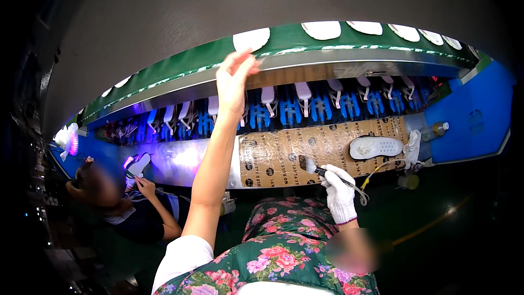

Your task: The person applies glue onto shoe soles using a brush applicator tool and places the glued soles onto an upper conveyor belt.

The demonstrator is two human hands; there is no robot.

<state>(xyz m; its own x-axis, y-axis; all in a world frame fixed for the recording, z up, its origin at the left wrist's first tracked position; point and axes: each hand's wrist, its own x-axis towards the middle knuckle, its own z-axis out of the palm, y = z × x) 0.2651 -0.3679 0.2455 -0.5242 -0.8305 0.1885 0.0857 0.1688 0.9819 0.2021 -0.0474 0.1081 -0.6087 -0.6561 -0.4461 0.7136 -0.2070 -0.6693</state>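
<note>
My left hand (236,76), bare, is stretched far forward to the green conveyor belt. Its fingers are half curled and apart, with their tips at the near edge of a white, rounded flat piece (251,39); whether they touch it I cannot tell. In a white knitted glove, my right hand (339,190) grips a dark-handled brush (310,165), its bristles pointing left over the cardboard-covered bench (273,158). A thin hose or cord (362,191) hangs by that hand. Beyond it to the right lies a shoe sole (375,147), pale inside with a dark rim.
More white pieces (321,30) lie along the belt. Beneath it, several pale shoe parts (303,92) rest on blue holders (290,112). A bottle (435,131) and white cloth (412,146) are at the right. On the left, a co-worker (136,213) handles a shoe (137,165) under violet light.
</note>
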